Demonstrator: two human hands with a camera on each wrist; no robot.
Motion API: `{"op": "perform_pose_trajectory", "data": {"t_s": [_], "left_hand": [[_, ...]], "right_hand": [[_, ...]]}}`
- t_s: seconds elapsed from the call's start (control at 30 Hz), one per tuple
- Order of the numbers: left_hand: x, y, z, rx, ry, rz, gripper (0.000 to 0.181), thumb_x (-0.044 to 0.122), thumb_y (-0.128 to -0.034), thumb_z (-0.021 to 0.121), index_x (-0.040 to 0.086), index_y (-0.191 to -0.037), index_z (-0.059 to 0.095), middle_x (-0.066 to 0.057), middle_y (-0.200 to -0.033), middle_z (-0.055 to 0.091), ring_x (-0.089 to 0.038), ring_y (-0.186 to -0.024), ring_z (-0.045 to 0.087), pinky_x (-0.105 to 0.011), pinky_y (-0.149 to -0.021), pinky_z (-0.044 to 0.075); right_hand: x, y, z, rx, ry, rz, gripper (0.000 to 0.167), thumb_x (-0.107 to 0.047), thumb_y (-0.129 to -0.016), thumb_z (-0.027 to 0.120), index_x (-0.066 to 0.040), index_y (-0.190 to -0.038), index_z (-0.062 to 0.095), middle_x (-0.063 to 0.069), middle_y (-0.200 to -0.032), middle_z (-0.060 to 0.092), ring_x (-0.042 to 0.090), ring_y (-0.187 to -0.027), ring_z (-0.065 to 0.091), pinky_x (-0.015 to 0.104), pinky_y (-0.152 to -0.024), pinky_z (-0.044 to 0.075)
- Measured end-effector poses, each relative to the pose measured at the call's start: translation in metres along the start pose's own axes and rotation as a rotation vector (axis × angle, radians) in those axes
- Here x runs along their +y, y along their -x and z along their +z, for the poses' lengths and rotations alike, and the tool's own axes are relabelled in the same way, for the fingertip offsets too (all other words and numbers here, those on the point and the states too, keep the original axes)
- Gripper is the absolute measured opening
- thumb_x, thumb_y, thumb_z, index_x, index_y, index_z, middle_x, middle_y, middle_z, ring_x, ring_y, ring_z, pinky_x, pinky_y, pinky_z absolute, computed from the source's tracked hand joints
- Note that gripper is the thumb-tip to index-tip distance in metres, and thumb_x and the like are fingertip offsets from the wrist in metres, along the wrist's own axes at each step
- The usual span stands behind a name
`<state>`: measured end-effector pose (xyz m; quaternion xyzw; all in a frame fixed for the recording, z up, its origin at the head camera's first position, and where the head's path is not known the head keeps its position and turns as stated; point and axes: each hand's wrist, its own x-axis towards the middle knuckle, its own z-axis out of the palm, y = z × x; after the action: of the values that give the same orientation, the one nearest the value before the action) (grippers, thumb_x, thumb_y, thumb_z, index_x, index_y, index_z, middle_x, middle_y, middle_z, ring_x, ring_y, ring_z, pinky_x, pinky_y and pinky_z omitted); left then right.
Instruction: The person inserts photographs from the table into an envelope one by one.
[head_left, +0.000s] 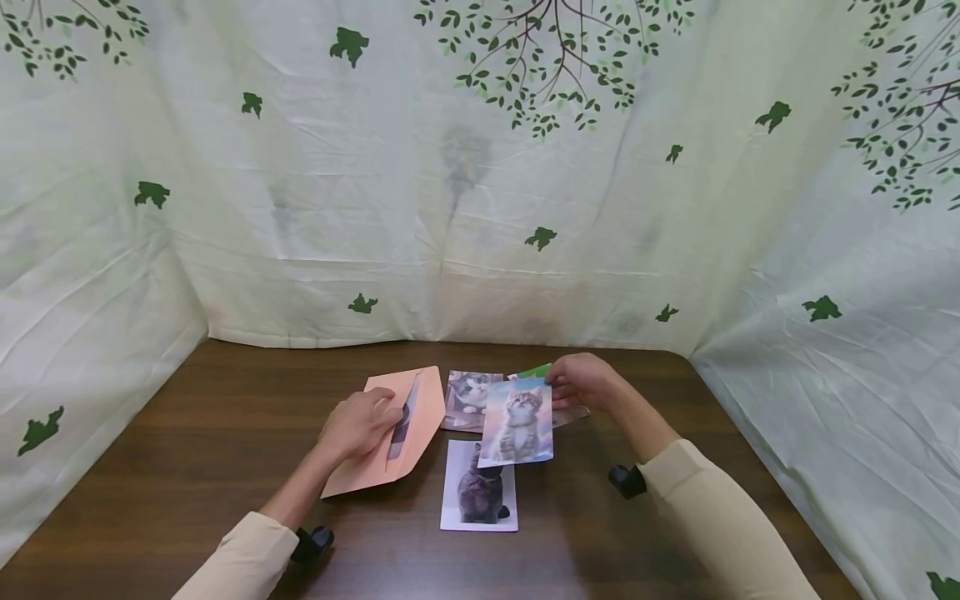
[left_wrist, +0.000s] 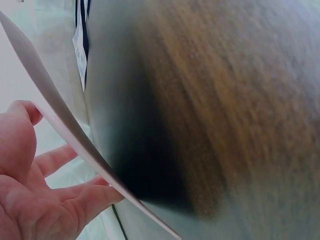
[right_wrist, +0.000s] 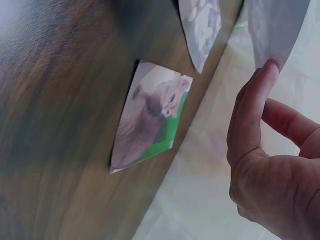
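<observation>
My left hand (head_left: pixel 362 423) holds a peach-coloured envelope (head_left: pixel 431 404), tilted above the table. A dark-and-pale card (head_left: pixel 402 432) shows partly in its opening. In the left wrist view, the envelope (left_wrist: pixel 75 131) appears edge-on against the hand's thumb and fingers. My right hand (head_left: pixel 588 383) pinches the upper right edge of a kitten picture card (head_left: pixel 519 427). This raised card overlaps the top of a dark-cat card (head_left: pixel 480 496) on the table. Behind it lies a grey-and-white cat card (head_left: pixel 468 396). A cat card with green (right_wrist: pixel 150 115) lies below the right hand, mostly hidden in the head view.
The brown wooden table (head_left: pixel 225 417) has rounded far corners. A pale curtain (head_left: pixel 315 208) printed with leaves and branches hangs behind it and along both sides. Dark wrist cameras sit under both forearms, the right one (head_left: pixel 627 481) just above the tabletop.
</observation>
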<state>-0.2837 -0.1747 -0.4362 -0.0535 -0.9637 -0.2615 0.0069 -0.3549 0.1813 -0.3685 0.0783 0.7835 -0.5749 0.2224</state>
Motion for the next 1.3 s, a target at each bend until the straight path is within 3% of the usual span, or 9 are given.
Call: {"op": "perform_pose_trajectory", "data": {"t_s": [0.1,0.33,0.53,0.9,1.07,1.3], "left_hand": [[0.0,0.0,0.0,-0.002,0.001,-0.008,0.049,0.033,-0.0988,0.049,0.006,-0.138,0.059,-0.024,-0.136,0.062,-0.045,-0.124,0.057,-0.06,-0.1,0.045],[0.001,0.001,-0.001,-0.013,0.006,-0.014,0.05,0.034,-0.099,0.05,0.005,-0.138,0.059,-0.024,-0.137,0.061,-0.046,-0.125,0.055,-0.061,-0.101,0.044],[0.001,0.001,-0.002,-0.011,0.006,-0.013,0.049,0.033,-0.0992,0.05,0.005,-0.138,0.059,-0.025,-0.136,0.061,-0.047,-0.125,0.055,-0.061,-0.101,0.044],[0.0,0.001,-0.002,0.009,0.002,0.022,0.048,0.033,-0.0994,0.051,0.004,-0.137,0.06,-0.025,-0.133,0.063,-0.046,-0.122,0.058,-0.06,-0.099,0.045],[0.001,0.003,-0.002,0.019,-0.008,0.034,0.047,0.032,-0.0995,0.051,0.003,-0.135,0.061,-0.024,-0.132,0.064,-0.046,-0.122,0.059,-0.06,-0.099,0.046],[0.002,0.004,-0.003,0.018,-0.005,0.027,0.047,0.032,-0.0993,0.051,0.003,-0.135,0.061,-0.024,-0.131,0.064,-0.046,-0.121,0.059,-0.059,-0.099,0.046]], "right_hand": [[-0.004,-0.001,0.005,-0.004,-0.003,-0.016,0.041,-0.008,-0.095,0.055,0.012,-0.131,0.052,0.014,-0.113,0.058,0.018,-0.078,0.066,0.029,-0.068,0.059],[-0.017,-0.002,0.017,-0.001,-0.006,-0.052,0.027,-0.007,-0.095,0.056,0.008,-0.117,0.058,0.016,-0.117,0.054,0.023,-0.082,0.065,0.029,-0.069,0.059],[-0.03,0.002,0.03,-0.005,-0.024,-0.071,0.03,-0.006,-0.094,0.057,0.008,-0.121,0.056,0.021,-0.125,0.053,0.027,-0.085,0.067,0.032,-0.072,0.06],[-0.039,-0.004,0.052,0.013,-0.097,-0.119,0.018,-0.003,-0.093,0.057,0.004,-0.11,0.055,0.009,-0.088,0.061,0.018,-0.062,0.067,0.035,-0.068,0.061],[-0.041,-0.006,0.063,0.029,-0.122,-0.123,0.014,-0.001,-0.092,0.057,0.002,-0.106,0.054,0.012,-0.088,0.06,0.019,-0.062,0.068,0.038,-0.07,0.062],[-0.04,-0.011,0.079,0.016,-0.152,-0.127,0.011,0.004,-0.09,0.057,0.003,-0.101,0.052,0.014,-0.094,0.054,0.024,-0.063,0.066,0.035,-0.06,0.061]]}}
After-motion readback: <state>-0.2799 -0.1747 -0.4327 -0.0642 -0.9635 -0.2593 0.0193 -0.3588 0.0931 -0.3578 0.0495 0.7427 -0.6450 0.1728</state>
